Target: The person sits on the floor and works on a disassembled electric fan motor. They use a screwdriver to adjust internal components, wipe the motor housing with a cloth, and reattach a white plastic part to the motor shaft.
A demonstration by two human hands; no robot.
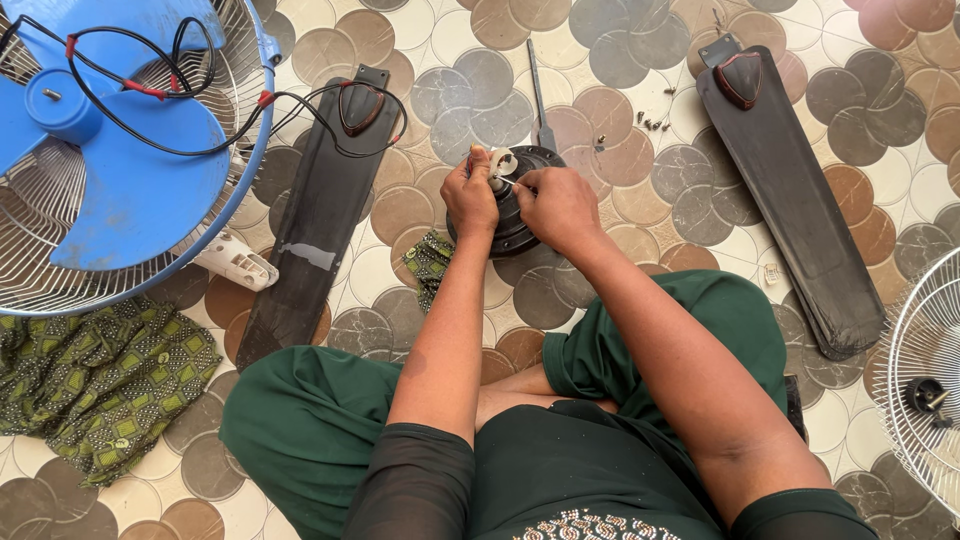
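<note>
At the far left edge of the floor (640, 40), tiled in overlapping round shapes of brown, grey and cream with a marbled look, lies a blue plastic fan blade (120, 170) inside a white wire fan guard (30, 250). A thin black cable (200, 120) with red bands loops across it. Below the guard a crumpled green patterned cloth (100, 380) is spread on the tiles, and a small white plastic part (235, 262) lies just beside the guard's rim.

Next comes a long, flat, dark ceiling fan blade (310, 230), matt and dusty, with a dark mounting bracket (361, 106) at its far end.

In the middle of the floor, ahead of the seated person's knees, sits a round black metal fan motor (515, 225), shaped like a disc. The left hand (470, 195) rests on its left side, fingers curled close together and pinching a small white piece (500, 163) at the hub. The right hand (558, 205) covers the right side, fingers bent and pressed together, its tips meeting the same white piece. A slim grey metal tool (538, 95) lies just beyond the motor, and small dark screws (655, 122) are scattered near it.

To the right lies a second dark blade (800, 220), angled toward the right edge, where another white wire guard (925, 390) shows in part.
</note>
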